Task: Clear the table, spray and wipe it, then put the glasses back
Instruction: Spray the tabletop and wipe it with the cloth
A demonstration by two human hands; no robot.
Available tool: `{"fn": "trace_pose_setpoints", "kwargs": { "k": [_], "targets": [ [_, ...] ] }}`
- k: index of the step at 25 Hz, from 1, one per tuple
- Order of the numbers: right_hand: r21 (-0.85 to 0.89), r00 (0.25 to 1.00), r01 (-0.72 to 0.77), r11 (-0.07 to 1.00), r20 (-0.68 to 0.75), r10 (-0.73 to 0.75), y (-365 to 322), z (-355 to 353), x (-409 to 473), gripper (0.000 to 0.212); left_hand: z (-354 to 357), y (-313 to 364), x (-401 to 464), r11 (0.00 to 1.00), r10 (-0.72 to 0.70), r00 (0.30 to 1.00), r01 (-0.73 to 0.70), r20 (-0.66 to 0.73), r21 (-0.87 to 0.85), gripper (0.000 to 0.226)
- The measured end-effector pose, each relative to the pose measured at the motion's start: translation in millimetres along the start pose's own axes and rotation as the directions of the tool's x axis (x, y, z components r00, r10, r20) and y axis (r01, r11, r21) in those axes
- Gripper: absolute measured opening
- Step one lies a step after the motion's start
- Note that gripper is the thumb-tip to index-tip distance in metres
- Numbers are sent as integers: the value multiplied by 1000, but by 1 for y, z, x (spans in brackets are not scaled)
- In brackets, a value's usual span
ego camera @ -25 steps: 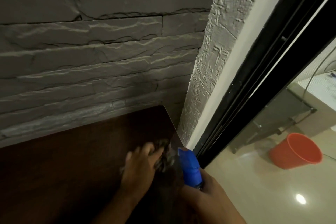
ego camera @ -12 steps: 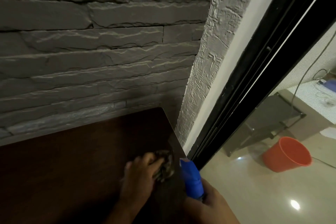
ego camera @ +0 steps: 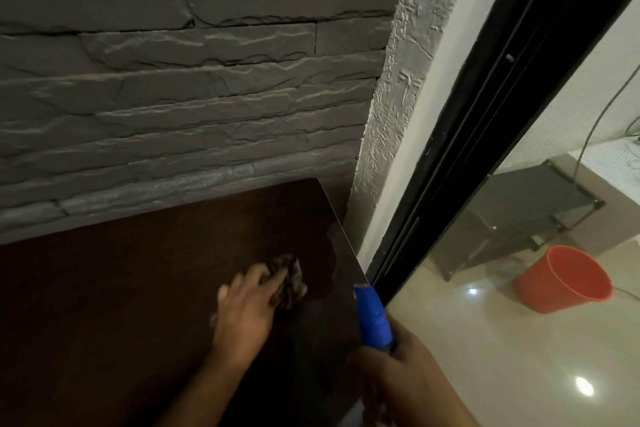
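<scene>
I see the dark brown table (ego camera: 121,288) set flush against the grey stone wall, its far right corner close to a black door frame, and its top shows a wet-looking sheen near the right edge. A crumpled dark cloth (ego camera: 289,279) lies on the tabletop near that edge, pressed under fingers. Just off the table's right edge I see the blue head of a spray bottle (ego camera: 374,319), upright and pointing away from me, its body hidden
</scene>
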State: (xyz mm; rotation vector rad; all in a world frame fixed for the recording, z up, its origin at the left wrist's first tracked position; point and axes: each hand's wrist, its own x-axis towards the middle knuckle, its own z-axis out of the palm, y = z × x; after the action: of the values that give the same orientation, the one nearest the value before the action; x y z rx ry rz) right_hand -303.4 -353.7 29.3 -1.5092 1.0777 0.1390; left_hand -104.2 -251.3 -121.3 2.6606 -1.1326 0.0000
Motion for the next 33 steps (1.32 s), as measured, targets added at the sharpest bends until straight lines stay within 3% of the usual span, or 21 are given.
{"fn": "trace_pose_setpoints", "kwargs": {
  "k": [2, 4, 6, 7, 8, 10, 12, 13, 14, 15, 16, 18, 20, 22, 24, 26, 29, 31, 33],
  "targets": [
    [-11, 999, -28, 1000, 31, 29, 5, -1, -15, 31, -8, -41, -26, 999, -44, 998, 45, -34, 11, 59],
    [21, 999, -23, 1000, 40, 22, 11, -8, -27, 30, -17, -81, -18, 965, -253, 960, 259, -116, 39, 55],
    [52, 1000, -8, 999, 21, 7, 20, -16, -36, 31, -22, -73, -13, 913, -405, 910, 407, -89, 2, 53],
    [54, 1000, -1, 999, 19, 0, 23, -20, -40, 32, -22, -52, -10, 905, -419, 907, 416, -27, -91, 50],
    [62, 1000, -6, 998, 11, 6, 26, -22, -45, 32, -23, -21, -23, 906, -416, 909, 416, 14, -76, 47],
    [77, 1000, -6, 997, -16, 7, 30, -27, -48, 31, 2, 42, -80, 995, -75, 997, 77, 30, -59, 44],
    [73, 1000, -11, 997, -26, 13, 29, -31, -47, 34, 14, 66, -116, 971, 203, 978, -194, 52, -139, 50],
    [76, 1000, -10, 997, -25, 12, 26, -32, -45, 39, 12, 55, -101, 961, 260, 963, -250, 71, -120, 54],
    [79, 1000, -9, 997, -24, 11, 23, -34, -42, 43, 6, 39, -72, 973, 231, 969, -230, 83, -24, 57],
    [76, 1000, -5, 997, -24, 7, 22, -36, -37, 46, 1, 24, -30, 996, 81, 994, -82, 68, 23, 59],
    [73, 1000, -4, 997, -25, 6, 20, -35, -29, 48, 1, 7, 13, 995, -97, 995, 98, 37, -13, 58],
    [90, 1000, 10, 996, -25, -7, 16, -36, -20, 48, -6, 14, 71, 969, -248, 968, 248, -36, -17, 55],
    [124, 1000, -9, 992, -6, 10, 9, -32, -7, 51, 0, 59, 64, 982, -184, 983, 182, -30, -46, 48],
    [165, 1000, -18, 986, 15, 16, -3, -29, 4, 55, 7, 86, 10, 977, 204, 979, -203, -1, -67, 43],
    [191, 999, -34, 981, 41, 26, -13, -29, 15, 49, 6, 56, -18, 933, 341, 939, -334, 33, -135, 46],
    [203, 997, -48, 978, 64, 35, -19, -33, 23, 47, 2, 0, 36, 975, 212, 974, -216, 81, 51, 55],
    [165, 1000, -23, 986, -7, 25, -21, -33, 37, 54, 9, -11, 149, 992, -124, 992, 124, -18, -14, 49],
    [147, 997, -15, 989, -72, 25, -19, -27, 47, 50, 22, 42, 165, 997, -71, 997, 71, -16, -5, 42],
    [144, 995, -5, 990, -99, 19, -20, -21, 52, 54, 33, 80, 121, 989, 133, 991, -130, 30, -73, 42]
  ]
}}
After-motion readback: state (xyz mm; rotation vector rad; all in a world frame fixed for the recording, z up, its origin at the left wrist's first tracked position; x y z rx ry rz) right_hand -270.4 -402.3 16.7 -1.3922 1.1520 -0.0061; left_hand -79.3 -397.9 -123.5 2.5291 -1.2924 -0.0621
